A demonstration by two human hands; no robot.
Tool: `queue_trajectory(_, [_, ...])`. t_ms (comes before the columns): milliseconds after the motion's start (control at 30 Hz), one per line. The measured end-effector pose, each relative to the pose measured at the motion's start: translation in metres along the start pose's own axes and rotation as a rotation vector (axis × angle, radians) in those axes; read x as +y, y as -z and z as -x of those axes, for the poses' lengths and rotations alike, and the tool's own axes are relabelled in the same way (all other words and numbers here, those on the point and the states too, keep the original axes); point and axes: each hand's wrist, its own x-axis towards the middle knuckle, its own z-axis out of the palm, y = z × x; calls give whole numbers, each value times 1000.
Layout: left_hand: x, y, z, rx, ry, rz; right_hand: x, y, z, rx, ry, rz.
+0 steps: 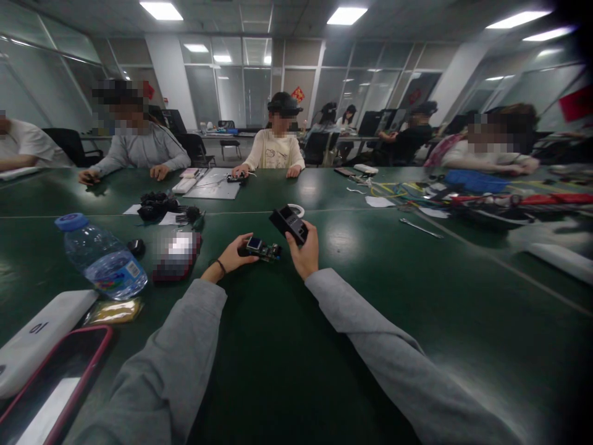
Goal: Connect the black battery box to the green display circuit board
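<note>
Between thumb and fingers, my left hand (pixel 235 253) grips the left end of a small circuit board (pixel 266 250) with a little square screen on it. To its right, my right hand (pixel 305 248) is closed around a black plastic case (pixel 290 225), held tilted with its cut-outs facing me. The board and the case are apart, with a narrow gap between them. Both are held just over the green table (pixel 259 346). Behind the case, a white ring-shaped thing (pixel 295 211) lies partly hidden.
At left stand or lie a water bottle (pixel 104 259), a red-edged phone (pixel 178 256), a white power bank (pixel 44 340) and another phone (pixel 55 383). Black cables (pixel 157 207) lie beyond. A wrench (pixel 420 228) and tangled wires (pixel 463 191) are at right. Several people sit around.
</note>
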Motion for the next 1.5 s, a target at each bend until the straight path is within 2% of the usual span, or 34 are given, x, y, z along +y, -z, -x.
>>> queue_trajectory(100, [0,1,-1,3,-12,4,19,-4,-2,53,-146,28])
queue_trajectory(200, [-1,2,-1,4,-31,26,33,-9,-1,4,-267,42])
queue_trajectory(267, [-2,3,-2,6,-38,34,34,-11,0,-44,-249,55])
queue_trajectory(467, [-14,4,-7,23,-41,93,27,-11,2,-161,-75,102])
queue_trajectory(633, [-23,2,-11,107,-34,128,24,-10,2,-192,-114,47])
queue_trajectory(900, [-21,3,-9,137,-1,137,6,-4,3,-283,-71,-45])
queue_trajectory(1333, [-15,5,-7,135,4,144,6,-2,2,-315,-143,-95])
queue_trajectory(1500, [-8,3,-5,98,-2,126,11,-5,3,-248,-101,-34])
